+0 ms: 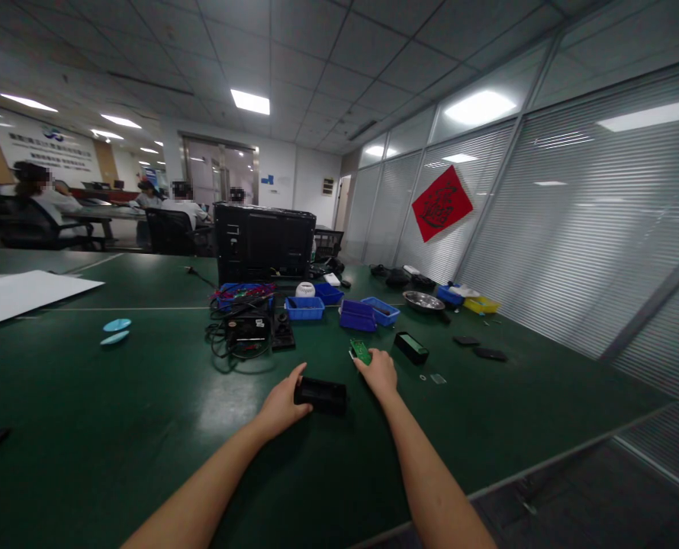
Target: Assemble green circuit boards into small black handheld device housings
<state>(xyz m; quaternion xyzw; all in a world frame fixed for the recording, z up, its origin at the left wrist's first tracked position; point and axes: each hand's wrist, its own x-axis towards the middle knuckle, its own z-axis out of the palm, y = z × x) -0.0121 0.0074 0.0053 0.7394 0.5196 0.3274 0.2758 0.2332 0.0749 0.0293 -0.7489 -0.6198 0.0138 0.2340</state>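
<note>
My left hand (285, 402) grips the left end of a black plastic housing (323, 395), thumb in front and fingers behind. The housing is a long, open-topped box lying level at or just above the green table. In my right hand (379, 372) is a green circuit board (361, 350), pinched at its near end and tilted, with a pale edge showing underneath. The board is apart from the housing, up and to its right. Beyond my right hand sits another black case (411, 347) with a light green panel on top. A small clear plate (438, 378) and a white ring (423, 377) lie near it.
Blue bins (304, 308), a purple-blue bin (358, 315), a metal bowl (423, 301) and a yellow tray (482, 305) stand farther back. A black device with tangled cables (248, 329) is left of centre. Two flat black pieces (489, 354) lie right. People sit in the background.
</note>
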